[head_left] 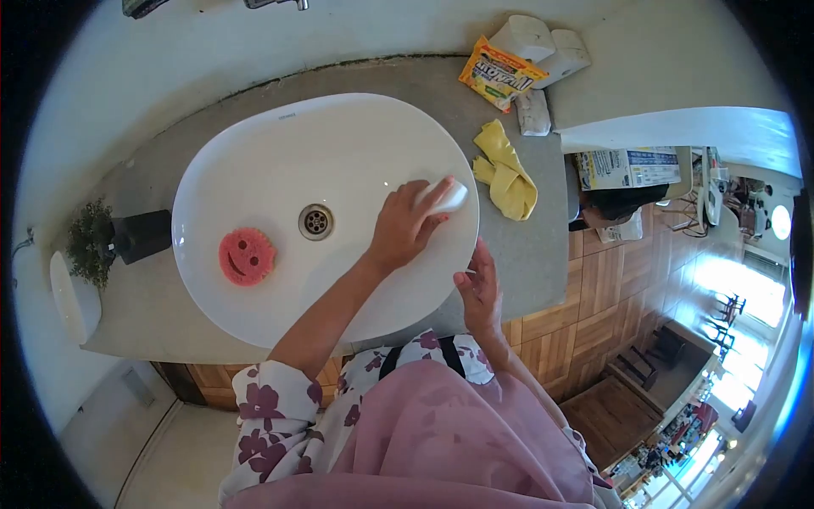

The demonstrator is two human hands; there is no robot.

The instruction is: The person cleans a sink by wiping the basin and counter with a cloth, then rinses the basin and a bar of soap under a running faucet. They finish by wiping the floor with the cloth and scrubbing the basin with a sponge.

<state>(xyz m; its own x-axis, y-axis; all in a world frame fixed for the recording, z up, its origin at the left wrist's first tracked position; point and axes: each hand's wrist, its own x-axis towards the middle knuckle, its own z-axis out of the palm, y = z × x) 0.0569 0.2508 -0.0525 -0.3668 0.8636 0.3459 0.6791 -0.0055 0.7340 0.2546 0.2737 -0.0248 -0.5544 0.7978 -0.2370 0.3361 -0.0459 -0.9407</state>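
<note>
Block (456,198), white, grasped by left hand (402,222), fingers bent over it, inside right wall of sink (365,127). Right hand (482,297) released, beside sink. Risk: smooth curve could make block slip toward drain (316,222).

White sink (339,170), pink smiley sponge (247,257)

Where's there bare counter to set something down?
Free: the counter between the yellow cloth and the near edge, and at left between sink and back wall. Crowded: the back-right corner, with an orange packet and white packages.
</note>
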